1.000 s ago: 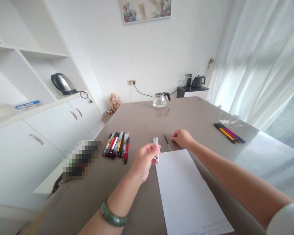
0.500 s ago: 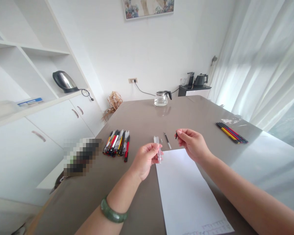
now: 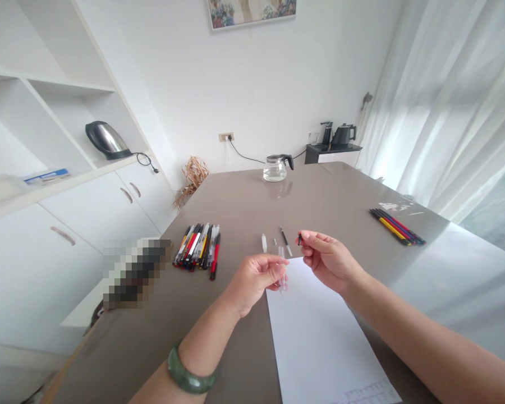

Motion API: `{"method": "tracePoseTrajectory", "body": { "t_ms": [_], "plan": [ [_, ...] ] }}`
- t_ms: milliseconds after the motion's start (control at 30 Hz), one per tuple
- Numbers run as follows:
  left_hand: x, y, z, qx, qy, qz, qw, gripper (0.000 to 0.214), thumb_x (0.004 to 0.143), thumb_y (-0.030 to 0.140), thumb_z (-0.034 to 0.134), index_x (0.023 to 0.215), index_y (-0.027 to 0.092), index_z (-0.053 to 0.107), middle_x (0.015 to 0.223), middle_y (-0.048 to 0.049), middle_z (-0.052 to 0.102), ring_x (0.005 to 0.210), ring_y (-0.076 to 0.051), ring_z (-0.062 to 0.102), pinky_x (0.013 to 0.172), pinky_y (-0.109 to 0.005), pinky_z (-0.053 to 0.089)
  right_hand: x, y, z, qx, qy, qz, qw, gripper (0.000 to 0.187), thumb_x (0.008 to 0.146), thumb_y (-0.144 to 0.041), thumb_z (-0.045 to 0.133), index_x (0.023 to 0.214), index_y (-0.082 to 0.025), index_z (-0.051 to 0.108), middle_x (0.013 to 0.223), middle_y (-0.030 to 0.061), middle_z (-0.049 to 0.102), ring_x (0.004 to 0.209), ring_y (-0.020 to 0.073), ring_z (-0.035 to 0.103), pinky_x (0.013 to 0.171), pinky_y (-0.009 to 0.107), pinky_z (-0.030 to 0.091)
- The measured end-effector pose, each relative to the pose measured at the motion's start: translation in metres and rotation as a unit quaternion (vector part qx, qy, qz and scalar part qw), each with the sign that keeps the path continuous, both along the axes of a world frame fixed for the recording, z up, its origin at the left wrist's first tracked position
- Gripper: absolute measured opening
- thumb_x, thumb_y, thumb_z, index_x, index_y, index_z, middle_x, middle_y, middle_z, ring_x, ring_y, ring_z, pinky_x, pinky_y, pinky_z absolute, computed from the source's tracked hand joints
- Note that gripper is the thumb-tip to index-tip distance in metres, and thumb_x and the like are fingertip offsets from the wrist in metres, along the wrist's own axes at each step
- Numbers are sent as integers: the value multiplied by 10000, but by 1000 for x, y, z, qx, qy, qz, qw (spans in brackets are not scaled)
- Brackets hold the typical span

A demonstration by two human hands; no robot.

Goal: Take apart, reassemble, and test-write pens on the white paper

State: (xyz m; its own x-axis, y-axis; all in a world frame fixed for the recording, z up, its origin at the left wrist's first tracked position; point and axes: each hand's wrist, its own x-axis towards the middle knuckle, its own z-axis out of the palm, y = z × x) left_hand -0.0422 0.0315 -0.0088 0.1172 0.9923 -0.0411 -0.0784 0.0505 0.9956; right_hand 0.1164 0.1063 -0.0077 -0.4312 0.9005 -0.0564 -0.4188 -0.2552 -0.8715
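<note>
My left hand (image 3: 255, 278) pinches a clear pen barrel (image 3: 283, 275), held upright above the top left corner of a white sheet of paper (image 3: 315, 331). My right hand (image 3: 328, 258) is closed on a small black pen part (image 3: 299, 239), a short way to the right of the barrel. On the table just beyond the hands lie a clear pen piece (image 3: 264, 243), a tiny spring-like bit (image 3: 274, 242) and a thin pen refill (image 3: 285, 241).
A pile of several pens (image 3: 197, 249) lies left of the hands on the grey-brown table (image 3: 244, 207). Another row of pens (image 3: 395, 226) is at the right. A glass jug (image 3: 275, 168) stands at the far edge. White cabinets with a kettle (image 3: 105, 140) line the left wall.
My right hand lifted off the table holding the small black part and came nearer the left. My left hand moved right with one clear barrel, leaving a clear piece on the table.
</note>
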Motion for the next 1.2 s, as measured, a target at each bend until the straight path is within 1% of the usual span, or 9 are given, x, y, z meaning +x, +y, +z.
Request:
{"method": "tracePoseTrajectory", "body": {
  "t_ms": [133, 267, 400, 567, 667, 767, 933, 1100, 1200],
  "plan": [
    [4, -2, 1, 21, 32, -31, 999, 304, 686, 350, 603, 880, 117, 624, 631, -47, 592, 640, -150, 550, 604, -283, 415, -1, -3, 3, 21, -17, -15, 1000, 154, 636, -312, 643, 716, -186, 610, 740, 16, 586, 491, 65, 394, 434, 224, 289],
    [4, -2, 0, 24, 45, -33, 998, 305, 700, 363, 584, 882, 123, 628, 639, -49, 596, 654, -155, 552, 614, -288, 416, 0, -4, 5, 28, -24, -21, 999, 171, 636, -321, 641, 727, -181, 604, 758, 26, 591, 492, 68, 400, 437, 226, 293],
    [4, -2, -2, 19, 48, -29, 998, 341, 717, 387, 556, 924, 121, 612, 668, -59, 607, 636, -152, 559, 614, -295, 420, 1, -4, 5, 14, -11, -12, 1000, 150, 647, -310, 629, 724, -186, 591, 759, 17, 582, 487, 63, 400, 438, 219, 301],
    [4, -2, -4, 22, 51, -31, 998, 337, 735, 379, 539, 937, 116, 599, 684, -65, 602, 649, -156, 562, 621, -301, 423, 2, -4, 7, -11, 37, 20, 999, 125, 667, -271, 606, 778, -218, 588, 766, -9, 558, 495, 57, 387, 450, 207, 317],
    [3, -2, -4, 26, 53, -38, 998, 328, 749, 365, 527, 948, 112, 589, 687, -66, 594, 660, -156, 557, 627, -302, 422, 3, -5, 10, -5, 55, 47, 997, 135, 679, -267, 582, 812, -243, 584, 768, -10, 552, 509, 71, 382, 462, 215, 325],
    [3, -2, -3, 28, 57, -43, 997, 325, 755, 361, 520, 952, 111, 588, 682, -65, 592, 658, -153, 552, 628, -301, 420, 5, -7, 12, 9, 62, 80, 995, 115, 680, -265, 567, 793, -257, 582, 745, -9, 543, 507, 81, 364, 458, 224, 315],
    [3, -2, -1, 34, 57, -47, 997, 311, 753, 359, 523, 903, 98, 601, 687, -72, 597, 645, -146, 543, 616, -291, 413, 9, -11, 15, 13, 92, 129, 987, 84, 653, -254, 590, 736, -247, 579, 666, -11, 486, 495, 77, 328, 428, 211, 283],
    [4, -2, -2, 24, 49, -42, 998, 334, 730, 374, 548, 913, 100, 604, 675, -65, 603, 647, -149, 548, 611, -291, 413, 10, -11, 15, 2, 136, 152, 979, 107, 655, -231, 606, 759, -223, 578, 655, -25, 469, 488, 57, 320, 421, 187, 293],
    [3, -2, -3, 22, 51, -39, 998, 342, 725, 374, 556, 931, 105, 604, 674, -62, 605, 652, -151, 551, 615, -295, 414, 9, -10, 16, -21, 177, 136, 975, 95, 685, -213, 597, 777, -206, 574, 661, -37, 480, 482, 39, 328, 424, 164, 312]
  ]
}}
